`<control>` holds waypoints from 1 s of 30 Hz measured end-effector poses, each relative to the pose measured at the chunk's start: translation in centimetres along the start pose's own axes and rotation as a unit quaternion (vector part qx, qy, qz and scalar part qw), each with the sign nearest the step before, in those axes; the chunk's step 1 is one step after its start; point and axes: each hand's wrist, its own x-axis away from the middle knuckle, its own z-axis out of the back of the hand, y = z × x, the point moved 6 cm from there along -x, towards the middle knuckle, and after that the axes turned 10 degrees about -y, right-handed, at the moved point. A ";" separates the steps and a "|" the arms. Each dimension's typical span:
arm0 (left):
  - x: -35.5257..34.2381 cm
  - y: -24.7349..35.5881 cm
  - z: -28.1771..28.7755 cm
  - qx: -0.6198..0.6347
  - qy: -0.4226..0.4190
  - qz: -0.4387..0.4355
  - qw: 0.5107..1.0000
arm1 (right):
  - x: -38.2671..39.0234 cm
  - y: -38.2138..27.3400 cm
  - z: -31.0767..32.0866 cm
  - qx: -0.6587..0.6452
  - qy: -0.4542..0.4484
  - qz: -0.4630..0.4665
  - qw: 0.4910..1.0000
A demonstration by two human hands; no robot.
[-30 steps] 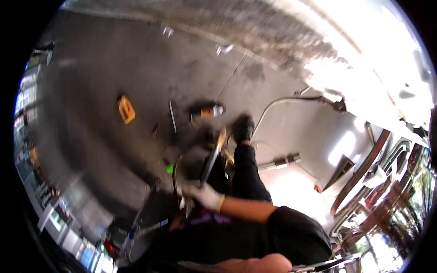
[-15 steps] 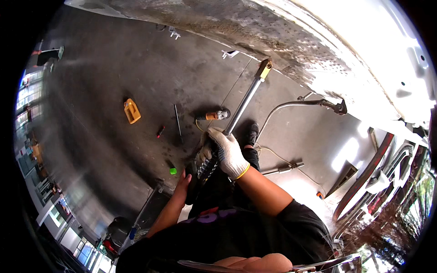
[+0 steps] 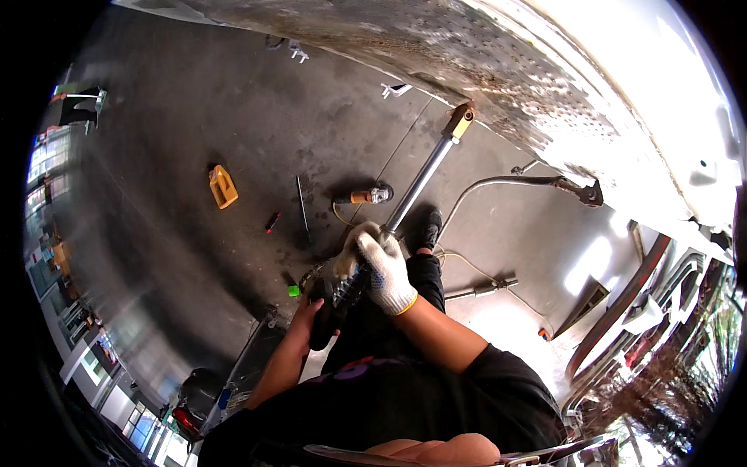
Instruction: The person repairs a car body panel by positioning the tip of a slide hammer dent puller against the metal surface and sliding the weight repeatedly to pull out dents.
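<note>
A long tool with a silver shaft (image 3: 424, 180) runs from my hands up to the far right. Its yellow end piece (image 3: 461, 122) meets the lower edge of a worn, rusty vehicle panel (image 3: 366, 35). My right hand (image 3: 387, 274), in a white dotted knit glove, is closed around the near end of the shaft. Below and left of it, my bare left hand (image 3: 309, 313) grips a black handle (image 3: 327, 321) on the same tool. Between the hands, a coiled or ridged dark part shows; a beige patch beside it is too shaded to make out.
On the floor lie an orange angle grinder (image 3: 369, 194), a thin rod (image 3: 303, 208), a red tool (image 3: 272, 222), a yellow plastic piece (image 3: 222, 187) and a green block (image 3: 293, 290). A hose (image 3: 482, 181) and cable curve right of my foot (image 3: 432, 228). Removed trim (image 3: 622, 303) stands at right.
My right hand has shifted slightly left and down and is turned a little on the tool. The shaft's far end appears slightly to the right. My left hand stays on the black handle.
</note>
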 end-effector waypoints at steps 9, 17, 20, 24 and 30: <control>-5.1 -7.0 5.7 -0.039 0.004 -0.066 0.997 | -7.8 -14.1 1.7 -0.001 0.045 -0.036 0.998; 2.5 -18.5 15.2 -0.046 -0.002 -0.032 0.998 | 13.1 18.2 4.8 0.119 0.039 -0.283 0.951; 4.2 -21.7 17.2 -0.029 -0.002 -0.009 1.000 | 11.2 16.3 4.3 0.061 0.029 -0.268 0.961; -0.9 -15.6 12.9 -0.029 0.013 -0.016 0.999 | 4.2 9.1 3.2 -0.047 0.090 -0.212 0.972; -3.3 -7.7 6.3 -0.129 0.050 -0.023 0.990 | 1.6 1.9 2.3 -0.018 0.094 -0.130 0.987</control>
